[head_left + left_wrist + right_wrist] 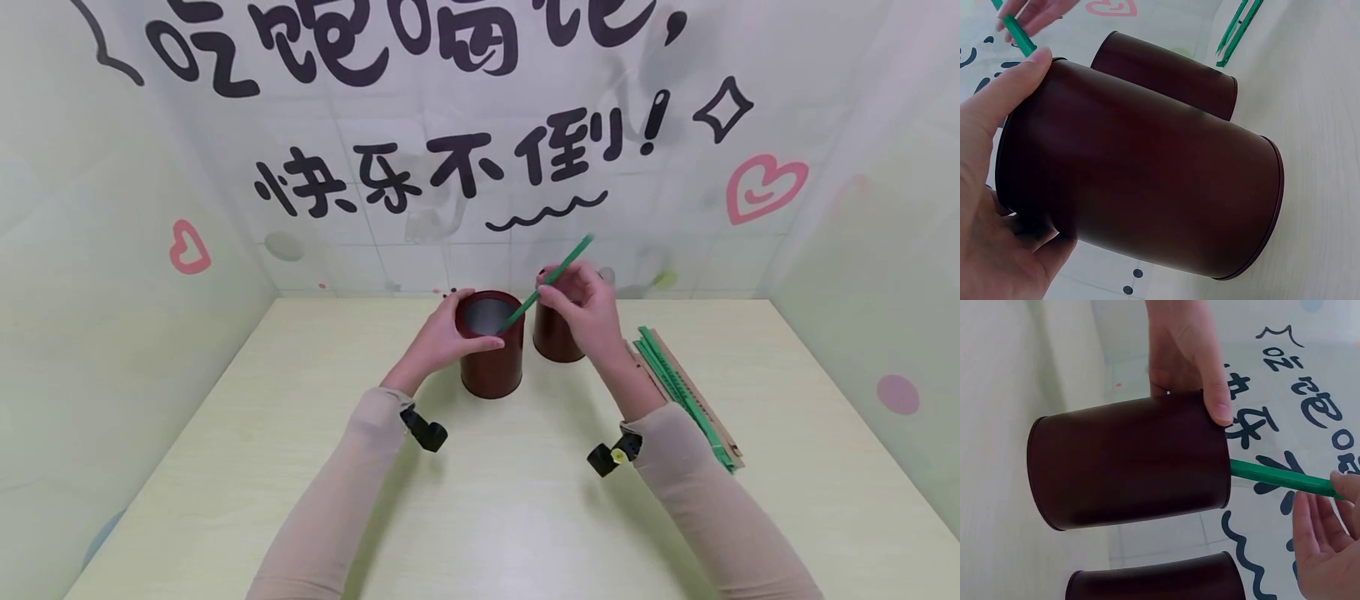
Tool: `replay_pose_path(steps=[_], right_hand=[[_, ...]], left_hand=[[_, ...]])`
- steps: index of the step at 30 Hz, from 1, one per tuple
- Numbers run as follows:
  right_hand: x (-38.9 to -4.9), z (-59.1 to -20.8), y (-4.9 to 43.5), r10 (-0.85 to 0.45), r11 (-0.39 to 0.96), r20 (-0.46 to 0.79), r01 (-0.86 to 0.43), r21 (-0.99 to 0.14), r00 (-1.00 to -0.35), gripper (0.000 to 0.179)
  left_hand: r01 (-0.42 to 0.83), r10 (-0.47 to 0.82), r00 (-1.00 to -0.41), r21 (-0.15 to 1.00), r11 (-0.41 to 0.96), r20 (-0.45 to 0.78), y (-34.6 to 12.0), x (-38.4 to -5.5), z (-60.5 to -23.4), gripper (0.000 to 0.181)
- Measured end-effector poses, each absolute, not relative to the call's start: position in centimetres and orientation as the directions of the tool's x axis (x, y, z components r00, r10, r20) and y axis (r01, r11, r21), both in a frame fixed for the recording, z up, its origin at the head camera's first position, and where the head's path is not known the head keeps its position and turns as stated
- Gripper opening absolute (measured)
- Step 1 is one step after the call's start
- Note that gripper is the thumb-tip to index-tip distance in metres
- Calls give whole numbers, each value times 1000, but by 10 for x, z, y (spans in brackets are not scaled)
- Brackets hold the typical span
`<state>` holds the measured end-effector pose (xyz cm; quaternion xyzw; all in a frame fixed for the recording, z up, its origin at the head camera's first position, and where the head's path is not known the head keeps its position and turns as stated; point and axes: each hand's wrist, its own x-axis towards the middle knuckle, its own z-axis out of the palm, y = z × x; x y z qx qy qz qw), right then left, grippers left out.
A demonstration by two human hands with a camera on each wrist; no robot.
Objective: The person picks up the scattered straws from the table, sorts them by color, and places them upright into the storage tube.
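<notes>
A dark red cylindrical cup (491, 367) stands upright on the table, its grey inside showing. My left hand (444, 333) grips it near the rim, with the thumb across the near side and the fingers round the far left. Between thumb and fingers my right hand (588, 304) pinches a green stick (558, 271). The stick slants, its lower end inside the mouth of the cup (1129, 465). Behind my right hand stands a second dark red cup (557, 337), partly hidden by the hand. In the left wrist view this second cup (1166, 72) lies beyond the held one.
To the right on the pale table (487, 517) lies a bundle of green sticks (686, 396) alongside brown sticks (697, 392). A white printed backdrop (360, 267) rises at the table's back edge, with similar sheets on both sides.
</notes>
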<state>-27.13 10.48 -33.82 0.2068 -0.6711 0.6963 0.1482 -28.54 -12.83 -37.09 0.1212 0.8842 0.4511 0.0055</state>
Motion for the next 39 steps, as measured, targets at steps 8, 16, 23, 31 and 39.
replay_pose_path(steps=[8, 16, 23, 31, 39], right_hand=[[-270, -346, 118, -134, 123, 428, -443, -888, -894, 35], [-265, -353, 140, -108, 89, 414, -424, -901, -904, 31], [-259, -360, 165, -85, 163, 366, -375, -913, -927, 33], [-252, -369, 198, -91, 238, 297, -311, -920, -950, 33], [-250, -377, 231, -113, 377, 136, -169, -911, -984, 46]], left_hand=[[226, 225, -967, 795, 562, 115, -129, -287, -373, 98], [227, 225, -967, 790, 570, 116, -130, -286, -372, 99], [229, 230, -966, 796, 561, 116, -128, -286, -372, 98], [229, 228, -967, 794, 563, 117, -128, -286, -372, 98], [229, 229, -967, 789, 571, 115, -128, -285, -371, 98]])
